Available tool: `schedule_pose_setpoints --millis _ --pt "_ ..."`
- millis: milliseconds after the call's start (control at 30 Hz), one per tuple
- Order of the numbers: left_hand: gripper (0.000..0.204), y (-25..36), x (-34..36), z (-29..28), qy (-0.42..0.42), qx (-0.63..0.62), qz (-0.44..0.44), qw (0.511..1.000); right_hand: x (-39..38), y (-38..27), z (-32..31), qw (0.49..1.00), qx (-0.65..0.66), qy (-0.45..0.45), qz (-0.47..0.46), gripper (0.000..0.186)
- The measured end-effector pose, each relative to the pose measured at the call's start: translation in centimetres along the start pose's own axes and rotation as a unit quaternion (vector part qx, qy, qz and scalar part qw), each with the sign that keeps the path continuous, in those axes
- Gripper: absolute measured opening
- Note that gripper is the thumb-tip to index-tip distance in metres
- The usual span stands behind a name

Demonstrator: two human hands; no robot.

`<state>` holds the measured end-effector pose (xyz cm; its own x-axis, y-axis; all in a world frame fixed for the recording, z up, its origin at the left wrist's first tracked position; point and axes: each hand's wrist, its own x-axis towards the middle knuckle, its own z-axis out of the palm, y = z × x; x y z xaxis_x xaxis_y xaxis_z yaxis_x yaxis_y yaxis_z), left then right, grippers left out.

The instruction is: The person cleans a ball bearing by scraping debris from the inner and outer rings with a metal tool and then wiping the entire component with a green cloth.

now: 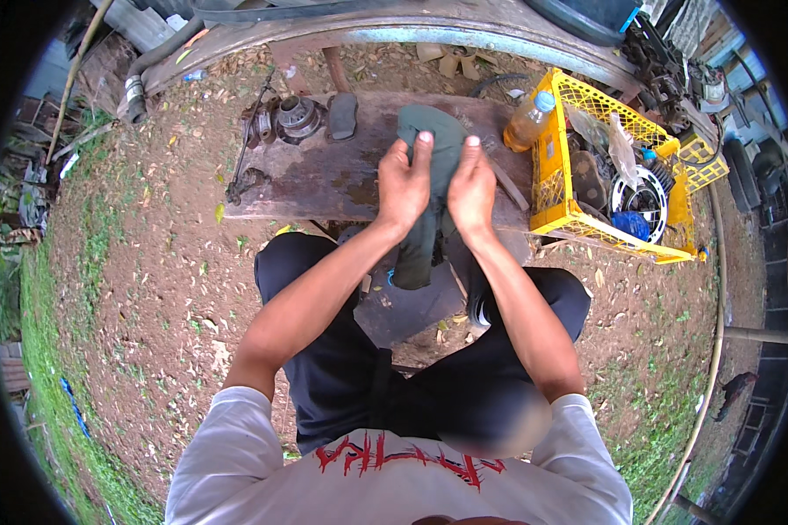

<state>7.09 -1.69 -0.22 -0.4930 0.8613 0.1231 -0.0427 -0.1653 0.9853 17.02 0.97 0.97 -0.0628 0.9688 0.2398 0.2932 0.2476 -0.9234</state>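
A dark green cloth [418, 254] is bunched between my two hands over the near edge of a low wooden bench. Its upper end spreads above my thumbs and its lower end hangs toward my knees. My left hand [402, 185] grips the cloth's left side, thumb pointing away from me. On the opposite side my right hand [472, 188] holds it in the same way, thumb up. Whether the cloth wraps something cannot be seen. Just right of my right hand lies a flat strip [508, 185], apparently wood.
On the bench [315, 188] sit a round metal machine part [298, 117] and a dark flat block [342, 116]. A bottle of amber liquid [526, 124] stands beside a yellow crate [549, 166] filled with parts. A metal-edged tabletop [490, 37] spans the far side.
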Motion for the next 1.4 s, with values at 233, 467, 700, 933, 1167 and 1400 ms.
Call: schedule_pose_setpoints --millis 233,467,700,933,1167,1400 --pt "0.042 -0.4 -1.8 2.2 -0.083 -0.208 0.006 0.974 0.9 2.2 0.8 0.988 0.122 0.089 0.008 0.049" --pt "0.031 0.9 1.6 -0.7 -0.034 -0.228 -0.098 0.968 0.4 -0.5 -0.7 0.995 -0.058 -0.021 -0.074 0.041" --pt "0.039 0.4 1.3 -0.8 -0.080 -0.095 0.016 0.992 3.3 0.6 -0.8 0.996 0.082 -0.021 0.007 0.046" --pt "0.030 1.4 1.3 -0.1 -0.069 0.057 0.049 0.995 3.1 -1.7 -3.4 0.998 -0.008 0.021 -0.055 0.039" --pt "0.031 -0.3 3.2 -0.5 -0.010 -0.249 -0.147 0.957 0.0 -3.0 -2.2 0.947 -0.055 -0.060 -0.311 0.033" --pt "0.033 0.4 3.1 -2.1 -0.063 -0.291 -0.183 0.937 -1.3 -3.3 -3.1 0.949 -0.029 -0.150 -0.275 0.022"
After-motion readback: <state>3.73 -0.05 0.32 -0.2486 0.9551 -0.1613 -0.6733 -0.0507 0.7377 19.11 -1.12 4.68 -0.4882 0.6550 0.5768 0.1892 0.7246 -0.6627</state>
